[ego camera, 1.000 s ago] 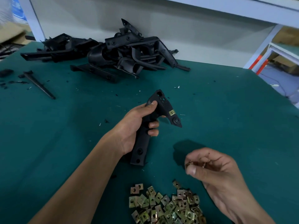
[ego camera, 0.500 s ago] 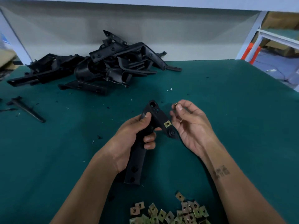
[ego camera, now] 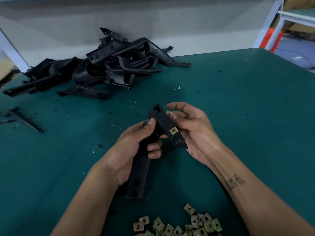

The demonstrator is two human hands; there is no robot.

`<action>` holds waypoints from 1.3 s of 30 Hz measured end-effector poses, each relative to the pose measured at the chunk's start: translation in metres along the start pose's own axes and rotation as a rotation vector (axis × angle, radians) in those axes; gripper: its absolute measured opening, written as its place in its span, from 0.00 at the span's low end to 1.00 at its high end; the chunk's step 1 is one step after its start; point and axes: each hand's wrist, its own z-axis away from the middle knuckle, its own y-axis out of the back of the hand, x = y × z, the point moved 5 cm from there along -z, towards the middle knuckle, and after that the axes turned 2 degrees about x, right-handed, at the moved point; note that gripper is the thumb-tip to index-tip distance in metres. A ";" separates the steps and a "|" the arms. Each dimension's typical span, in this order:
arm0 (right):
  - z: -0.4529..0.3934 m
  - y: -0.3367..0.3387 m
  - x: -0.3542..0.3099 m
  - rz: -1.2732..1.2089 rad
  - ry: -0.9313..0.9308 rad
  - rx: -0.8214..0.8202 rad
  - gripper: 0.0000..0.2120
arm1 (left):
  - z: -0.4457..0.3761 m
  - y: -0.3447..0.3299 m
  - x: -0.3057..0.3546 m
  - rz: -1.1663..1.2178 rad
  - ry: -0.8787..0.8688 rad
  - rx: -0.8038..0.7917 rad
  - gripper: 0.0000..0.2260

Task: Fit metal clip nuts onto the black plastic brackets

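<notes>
My left hand point(ego camera: 131, 147) grips a long black plastic bracket point(ego camera: 139, 174) around its middle, holding it above the green table. One brass-coloured clip nut point(ego camera: 173, 130) sits fitted on the bracket's angled upper arm. My right hand point(ego camera: 190, 132) is beside that arm, and its thumb and fingertips pinch a second clip nut point(ego camera: 168, 112) against the edge near the bracket's top hole. Only a corner of that nut shows.
A heap of loose clip nuts point(ego camera: 179, 225) lies at the near edge of the green table point(ego camera: 238, 108). A pile of black brackets point(ego camera: 109, 65) sits at the back left, a thin black piece point(ego camera: 25, 121) at far left. Small plastic shavings dot the cloth.
My right hand rose from near the nut heap with a clip nut and came up to the bracket's upper arm. My left hand has kept hold of the bracket.
</notes>
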 end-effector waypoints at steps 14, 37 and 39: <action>0.008 0.009 -0.008 0.062 0.088 0.056 0.09 | 0.000 -0.002 0.000 -0.032 -0.030 -0.011 0.08; 0.023 -0.007 -0.017 0.150 0.171 0.176 0.08 | 0.000 -0.001 0.000 -0.101 -0.080 -0.018 0.09; 0.024 -0.011 -0.015 0.117 0.162 0.169 0.09 | 0.001 -0.002 0.000 -0.093 -0.078 -0.020 0.09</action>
